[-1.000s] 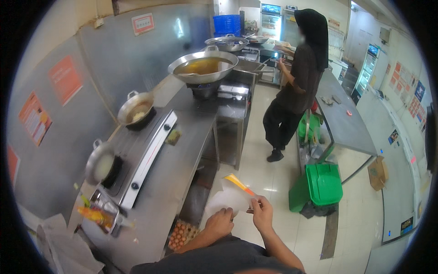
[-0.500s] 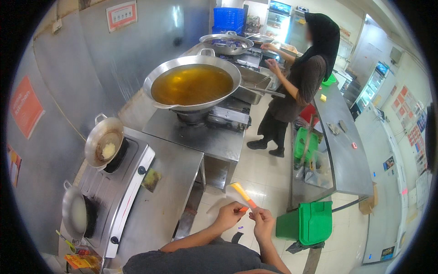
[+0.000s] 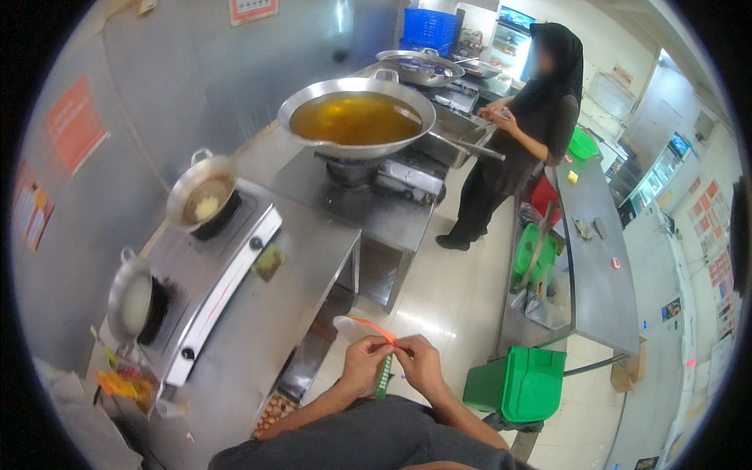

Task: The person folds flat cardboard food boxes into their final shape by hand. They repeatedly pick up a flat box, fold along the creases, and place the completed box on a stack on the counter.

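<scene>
My left hand (image 3: 362, 365) and my right hand (image 3: 424, 364) meet in front of my chest, both pinching a small clear plastic packet (image 3: 350, 325) with an orange strip along its top edge. A green strip hangs down between the two hands. The packet sticks out to the upper left of my fingers. Both hands are above the pale tiled floor, just right of the steel counter (image 3: 258, 329).
A large wok of amber oil (image 3: 356, 117) sits on a burner ahead. Two smaller pans (image 3: 202, 196) rest on the left stove. A person in black (image 3: 521, 133) stands at the far counter. A steel table (image 3: 599, 266) and green bin (image 3: 521, 384) are on the right.
The view has shifted forward along the counter, so the big wok is nearer. My hands have come closer together on the packet.
</scene>
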A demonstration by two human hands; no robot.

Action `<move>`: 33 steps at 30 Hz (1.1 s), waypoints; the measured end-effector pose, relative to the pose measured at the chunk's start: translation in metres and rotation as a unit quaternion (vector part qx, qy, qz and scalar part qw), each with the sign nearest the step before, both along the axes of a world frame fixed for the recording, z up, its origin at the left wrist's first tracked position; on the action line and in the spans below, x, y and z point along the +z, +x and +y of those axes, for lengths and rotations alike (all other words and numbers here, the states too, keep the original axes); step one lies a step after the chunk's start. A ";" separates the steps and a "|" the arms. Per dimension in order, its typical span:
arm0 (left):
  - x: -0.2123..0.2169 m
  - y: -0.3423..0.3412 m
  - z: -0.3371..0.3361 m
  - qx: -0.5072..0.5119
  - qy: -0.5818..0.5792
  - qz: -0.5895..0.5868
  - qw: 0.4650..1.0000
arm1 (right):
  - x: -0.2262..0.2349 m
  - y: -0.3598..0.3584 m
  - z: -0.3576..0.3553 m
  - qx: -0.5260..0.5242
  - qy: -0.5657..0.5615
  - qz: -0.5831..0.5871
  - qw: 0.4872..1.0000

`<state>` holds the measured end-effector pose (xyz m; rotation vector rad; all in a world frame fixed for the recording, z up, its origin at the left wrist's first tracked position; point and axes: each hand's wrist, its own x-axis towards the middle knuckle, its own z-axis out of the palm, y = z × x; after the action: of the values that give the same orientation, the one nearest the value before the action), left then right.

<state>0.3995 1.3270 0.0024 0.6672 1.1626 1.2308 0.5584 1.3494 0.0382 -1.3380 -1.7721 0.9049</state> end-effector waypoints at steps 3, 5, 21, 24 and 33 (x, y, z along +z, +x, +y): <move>-0.003 -0.001 -0.062 0.090 0.008 0.040 0.995 | -0.010 -0.004 -0.032 0.072 -0.048 0.048 0.995; -0.006 -0.005 -0.114 0.143 -0.024 0.015 0.989 | -0.019 -0.008 -0.056 0.136 -0.069 0.066 0.986; -0.026 0.039 -0.517 0.575 0.034 -0.126 0.808 | -0.042 -0.107 -0.355 0.666 -0.194 0.026 0.720; -0.029 0.047 -0.609 0.650 0.032 -0.159 0.742 | -0.046 -0.132 -0.447 0.726 -0.169 0.034 0.666; -0.008 0.095 -0.909 0.869 0.070 -0.150 0.466 | -0.037 -0.192 -0.805 0.892 -0.180 -0.002 0.414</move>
<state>0.4950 0.4176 -0.0061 -1.1636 1.2200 2.9397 0.3662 0.5441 0.0011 1.2624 -2.6048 2.2471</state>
